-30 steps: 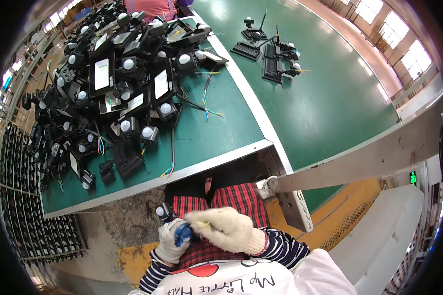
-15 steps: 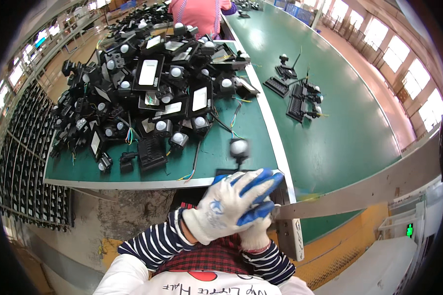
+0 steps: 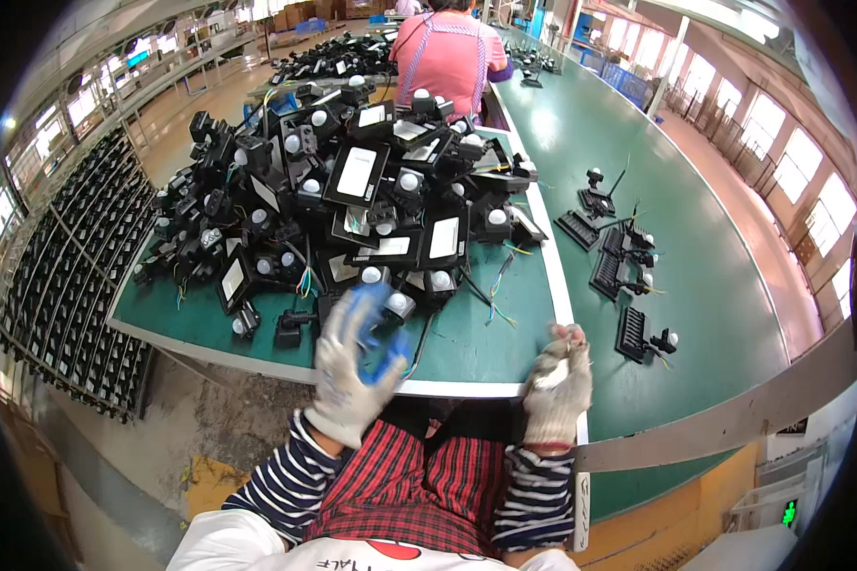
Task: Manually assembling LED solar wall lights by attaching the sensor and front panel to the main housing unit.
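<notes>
The left grip (image 3: 357,366), a hand in a white glove with blue coated fingers, stands wide: thumb and fingers are spread, and I see nothing held between them. It is somewhat blurred, so I cannot tell whether the fingers touch the black finned lamp (image 3: 324,306) just behind them. The right grip (image 3: 557,385), a hand in an off-white knitted glove with bare fingertips, is partly bent inward; whether it holds some small thing, I cannot tell. It is over the white metal edge (image 3: 554,276) of the green surface (image 3: 486,352).

Ahead of the left grip, and reaching to both its sides, rises a large heap of black floodlights (image 3: 357,176) with white dome sensors and loose coloured wires. A thin black cable (image 3: 427,338) lies just to the right of this same grip. Ahead and to the right of the right grip, on the longer green surface (image 3: 705,285), lies a small group of similar lamps (image 3: 609,273), the nearest with its fins upward. As I judge, only this small portion is laid apart, and by far the larger portion is left in the heap. Well to the left of the left grip stands a loaded metal rack (image 3: 76,285).
</notes>
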{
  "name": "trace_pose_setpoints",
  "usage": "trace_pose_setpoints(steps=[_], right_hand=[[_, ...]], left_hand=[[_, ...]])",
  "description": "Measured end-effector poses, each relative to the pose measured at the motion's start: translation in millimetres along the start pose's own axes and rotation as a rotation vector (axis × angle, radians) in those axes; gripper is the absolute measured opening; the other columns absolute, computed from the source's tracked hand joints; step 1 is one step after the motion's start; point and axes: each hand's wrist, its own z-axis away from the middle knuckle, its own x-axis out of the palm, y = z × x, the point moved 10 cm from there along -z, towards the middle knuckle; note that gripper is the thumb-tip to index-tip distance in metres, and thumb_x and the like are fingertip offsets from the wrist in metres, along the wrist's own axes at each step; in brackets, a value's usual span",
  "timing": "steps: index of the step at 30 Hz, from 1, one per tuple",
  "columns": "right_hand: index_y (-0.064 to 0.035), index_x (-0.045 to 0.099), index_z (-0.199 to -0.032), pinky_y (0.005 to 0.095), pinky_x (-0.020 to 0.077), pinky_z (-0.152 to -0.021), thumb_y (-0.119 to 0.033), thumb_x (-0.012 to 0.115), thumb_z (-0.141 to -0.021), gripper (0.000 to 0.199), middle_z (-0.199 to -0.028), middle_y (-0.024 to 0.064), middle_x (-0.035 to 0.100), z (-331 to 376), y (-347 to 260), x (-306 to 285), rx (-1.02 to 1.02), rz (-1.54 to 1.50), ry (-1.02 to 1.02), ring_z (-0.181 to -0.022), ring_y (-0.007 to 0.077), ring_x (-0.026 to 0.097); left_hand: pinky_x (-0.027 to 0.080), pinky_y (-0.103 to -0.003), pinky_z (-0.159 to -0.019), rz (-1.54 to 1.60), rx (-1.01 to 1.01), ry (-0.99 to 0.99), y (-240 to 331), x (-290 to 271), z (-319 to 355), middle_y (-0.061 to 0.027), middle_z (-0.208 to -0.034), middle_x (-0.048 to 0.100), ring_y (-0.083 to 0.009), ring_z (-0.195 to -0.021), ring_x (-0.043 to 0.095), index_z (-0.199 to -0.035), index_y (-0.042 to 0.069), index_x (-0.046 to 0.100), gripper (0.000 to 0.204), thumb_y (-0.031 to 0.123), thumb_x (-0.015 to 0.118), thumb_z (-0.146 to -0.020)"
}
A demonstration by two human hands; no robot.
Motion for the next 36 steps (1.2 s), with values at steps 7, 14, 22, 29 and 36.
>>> trace_pose_setpoints(steps=[7,14,22,29,36], right_hand=[[-0.0119,0.040,-0.140,0.0226,0.0388,-0.038,-0.034,0.052,-0.101,0.047,-0.099,0.0071,0.065,61.2,63.0,34.4,0.249,0.543,-0.076,-0.055,0.0089,0.053],[-0.0031,0.032,-0.150,0.0175,0.0451,-0.054,-0.010,0.057,-0.095,0.061,-0.116,0.0016,0.057,75.3,89.0,39.8,0.279,0.761,-0.189,-0.075,0.0064,0.053],[-0.0065,0.032,-0.151,0.0167,0.0419,-0.049,-0.015,0.053,-0.099,0.056,-0.118,0.0021,0.057,76.7,93.3,44.6,0.217,0.707,-0.182,-0.067,0.0058,0.053],[-0.0102,0.041,-0.143,0.0206,0.0368,-0.042,-0.036,0.060,-0.097,0.055,-0.119,0.0098,0.061,88.8,88.5,52.6,0.414,0.210,-0.286,-0.051,0.0091,0.049],[0.0028,0.044,-0.140,0.0227,0.0528,-0.065,-0.007,0.059,-0.090,0.053,-0.094,0.0020,0.064,130.2,69.6,60.5,0.528,0.485,-0.085,-0.076,0.0087,0.063]], left_hand=[[0.050,-0.043,-0.093,-0.533,-0.127,-0.228,-53.2,18.5,-53.2,-0.0232,-0.126,0.057,-0.0370,-0.108,0.062,-0.143,0.006,0.041,0.082,0.040,0.075,-0.076],[0.052,-0.037,-0.080,-0.240,-0.065,0.038,-57.8,-6.3,-95.4,-0.0148,-0.091,0.070,-0.0306,-0.085,0.068,-0.102,0.004,0.066,0.035,0.029,0.075,-0.080],[0.052,-0.022,-0.066,0.978,-0.190,0.228,-65.8,-41.5,-112.0,0.0000,-0.087,0.065,-0.0069,-0.072,0.059,-0.105,0.004,0.066,0.023,0.022,0.070,-0.090],[0.049,-0.029,-0.084,0.764,0.198,-0.355,41.6,-36.2,-42.7,-0.0078,-0.105,0.064,-0.0173,-0.101,0.061,-0.108,0.004,0.064,0.038,0.007,0.076,-0.072],[0.043,-0.035,-0.100,0.761,-0.165,-0.261,-0.7,-2.9,66.0,-0.0116,-0.126,0.059,-0.0209,-0.116,0.056,-0.134,0.005,0.049,0.076,0.014,0.083,-0.067]])
